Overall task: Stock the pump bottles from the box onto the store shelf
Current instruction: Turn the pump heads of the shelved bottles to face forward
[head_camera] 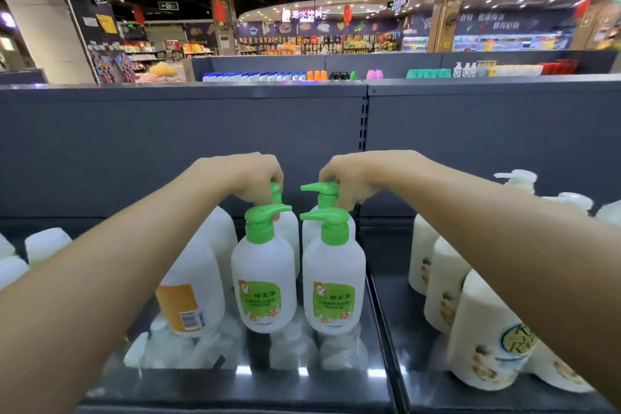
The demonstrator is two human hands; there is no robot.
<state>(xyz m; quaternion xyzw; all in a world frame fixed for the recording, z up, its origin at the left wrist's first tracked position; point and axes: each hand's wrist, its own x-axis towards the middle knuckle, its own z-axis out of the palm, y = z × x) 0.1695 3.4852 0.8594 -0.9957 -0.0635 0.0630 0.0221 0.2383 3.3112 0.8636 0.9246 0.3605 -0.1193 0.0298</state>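
Observation:
Two white pump bottles with green pumps and green labels stand at the front of the dark shelf [235, 380]: the front left bottle [263, 276] and the front right bottle [333, 279]. Behind each stands another of the same kind. My left hand [248, 178] grips the green pump of the back left bottle [285, 228]. My right hand [353, 178] pinches the pump of the back right bottle [324, 195]. The box is out of view.
Larger white bottles with an orange label [191, 282] stand left of the green ones. White bottles with beige labels [443, 282] fill the shelf section on the right. A grey back panel [168, 144] closes the shelf behind. Other aisles lie beyond.

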